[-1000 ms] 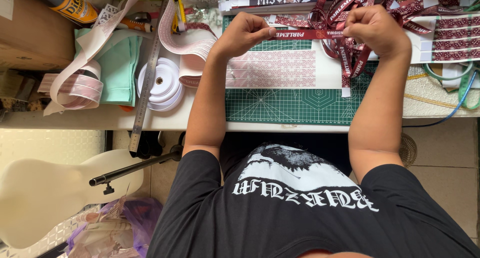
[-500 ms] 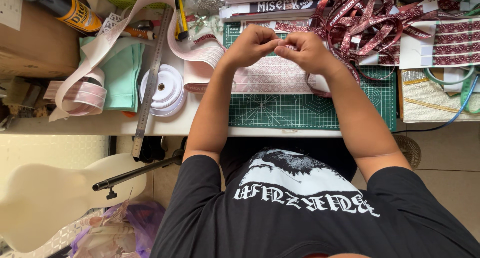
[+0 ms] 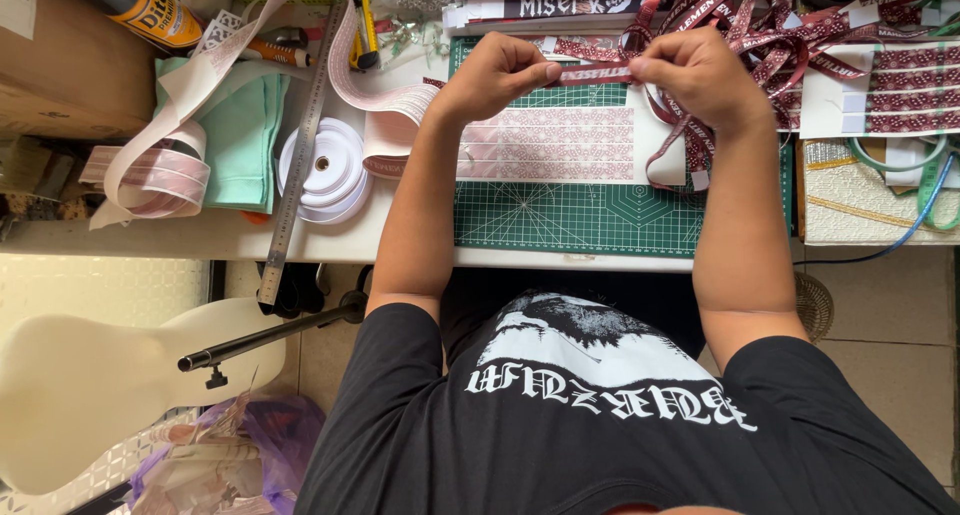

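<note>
I am watching a short stretch of maroon ribbon [image 3: 597,73] being held taut over the far edge of the green mat [image 3: 580,215]. The left hand [image 3: 493,75] is pinching one end between thumb and fingers, and the right hand [image 3: 700,75] is pinching the other end the same way, so both are closed on the ribbon. The rest of that ribbon is looping down from the right hand and trailing onto the mat's right side. Under the hands, a pale patterned sheet [image 3: 560,143] is lying on the mat. Beyond the mat's far right corner, a tangle of maroon ribbons [image 3: 790,35] is piling up. Left of the mat, a white tape roll [image 3: 322,167] is sitting on the desk [image 3: 200,237], touching a steel ruler [image 3: 296,165] that is running toward the desk's near edge. Further left of the mat, a mint cloth [image 3: 240,135] is lying under a wide pink band [image 3: 180,85]. Below the desk's near edge, a cream mannequin torso [image 3: 90,385] is standing well apart from the mat.
</note>
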